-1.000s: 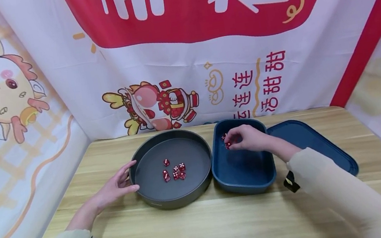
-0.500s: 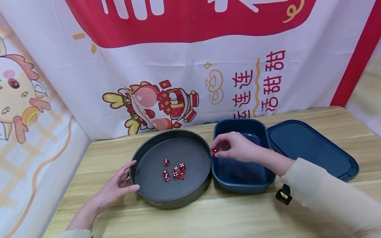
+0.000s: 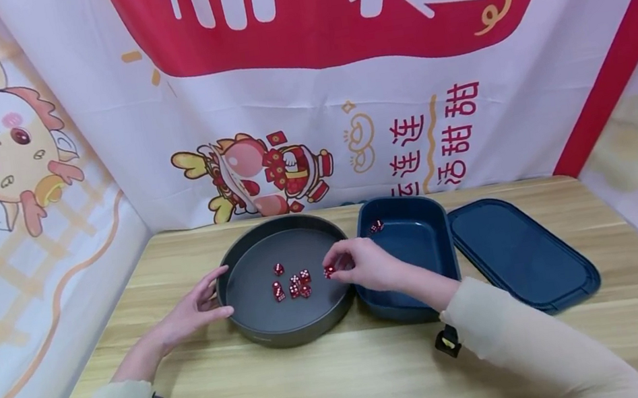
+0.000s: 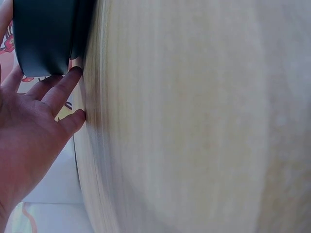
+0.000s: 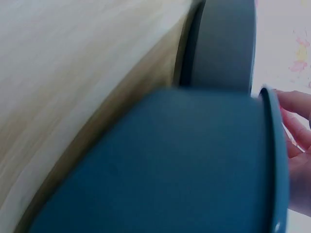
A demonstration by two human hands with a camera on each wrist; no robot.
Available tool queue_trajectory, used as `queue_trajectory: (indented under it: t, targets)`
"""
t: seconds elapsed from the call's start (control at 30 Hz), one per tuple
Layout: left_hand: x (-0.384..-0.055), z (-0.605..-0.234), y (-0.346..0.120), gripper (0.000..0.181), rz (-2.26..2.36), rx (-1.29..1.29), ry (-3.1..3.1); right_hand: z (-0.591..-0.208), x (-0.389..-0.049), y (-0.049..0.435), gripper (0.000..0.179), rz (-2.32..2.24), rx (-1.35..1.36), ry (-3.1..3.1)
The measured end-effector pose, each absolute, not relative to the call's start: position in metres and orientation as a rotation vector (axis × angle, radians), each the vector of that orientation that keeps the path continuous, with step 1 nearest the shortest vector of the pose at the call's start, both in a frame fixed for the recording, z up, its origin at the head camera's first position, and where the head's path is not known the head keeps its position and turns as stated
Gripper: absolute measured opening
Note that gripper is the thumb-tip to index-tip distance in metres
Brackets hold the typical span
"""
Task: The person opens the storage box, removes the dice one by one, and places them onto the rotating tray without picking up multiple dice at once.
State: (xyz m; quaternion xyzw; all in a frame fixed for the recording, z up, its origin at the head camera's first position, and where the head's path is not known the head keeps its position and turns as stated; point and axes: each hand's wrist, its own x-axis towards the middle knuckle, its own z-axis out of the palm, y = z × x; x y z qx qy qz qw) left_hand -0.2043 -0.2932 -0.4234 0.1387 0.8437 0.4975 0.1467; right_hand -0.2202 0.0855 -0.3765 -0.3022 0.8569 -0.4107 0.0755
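My right hand (image 3: 368, 267) pinches a red die (image 3: 329, 271) between thumb and fingertips, over the right side of a round dark grey pan (image 3: 275, 321). Several red dice (image 3: 295, 289) with white pips lie on the pan's floor. Spread along the pan's left edge, the fingers of my left hand (image 3: 191, 317) rest against its side; the left wrist view has this hand (image 4: 31, 128) with its fingers at the pan wall (image 4: 43, 41). A blue rectangular box (image 3: 418, 249) stands close to the pan's right, with a few red dice (image 3: 376, 225) at its far left corner.
A blue lid (image 3: 529, 258) lies on the wooden table (image 3: 297, 392) right of the box. Behind the table hangs a printed cloth (image 3: 306, 105). In the right wrist view, the box wall (image 5: 165, 165) fills much of the picture.
My right hand has picked a die from the blue box and moved left with it, over the box's edge to above the pan. The left hand has stayed at the pan's edge.
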Motion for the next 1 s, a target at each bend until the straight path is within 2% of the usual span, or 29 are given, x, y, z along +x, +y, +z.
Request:
queue_trajectory:
  t: [0.27,0.5,1.0]
  targets:
    - [-0.206,-0.424,-0.294,0.078,1.443,0.388,2.424,-0.364,-0.220,0.052,0.018,-1.113,-0.977,2.513]
    - [-0.206,-0.425,-0.294,0.078,1.440,0.372,2.416,-0.349,-0.231,0.040,0.015,-1.004,-0.981,2.515]
    - [-0.206,-0.424,-0.295,0.077,1.440,0.384,2.428,-0.357,-0.294,0.046,0.018,-0.781,-1.048,2.476]
